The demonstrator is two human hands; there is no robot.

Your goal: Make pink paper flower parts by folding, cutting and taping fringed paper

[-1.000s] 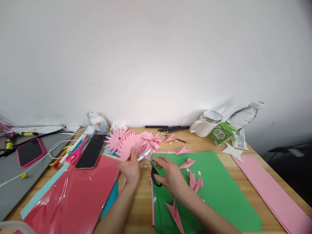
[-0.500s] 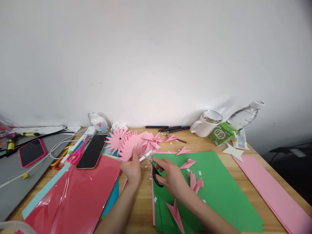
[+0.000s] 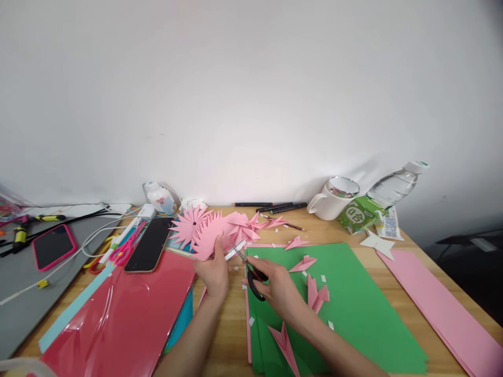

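My left hand (image 3: 213,273) is closed, pinching a white strip (image 3: 234,251) between thumb and fingers. Just behind it are pink paper fans with pointed edges (image 3: 208,233); whether the hand also grips one is unclear. Scissors with black handles (image 3: 256,281) are in my right hand (image 3: 278,285), their blades up against the white strip. Below that hand lies a stack of green paper (image 3: 353,309), with several folded pink paper pieces (image 3: 316,293) and small white scraps on it. A round pink pleated rosette (image 3: 194,224) stands left of the fans.
To the left are a red glossy folder (image 3: 118,314), a black phone (image 3: 148,246), pink scissors (image 3: 128,246) and a pink-cased phone (image 3: 54,246). Markers (image 3: 253,204), a white mug (image 3: 334,198) and a tilted bottle (image 3: 395,186) stand near the wall. Pink paper strips (image 3: 440,309) lie right.
My right hand's fingers have curled in more around the scissors, whose handles have tilted slightly. My left hand stays almost in place with the strip. The whole view has shifted slightly.
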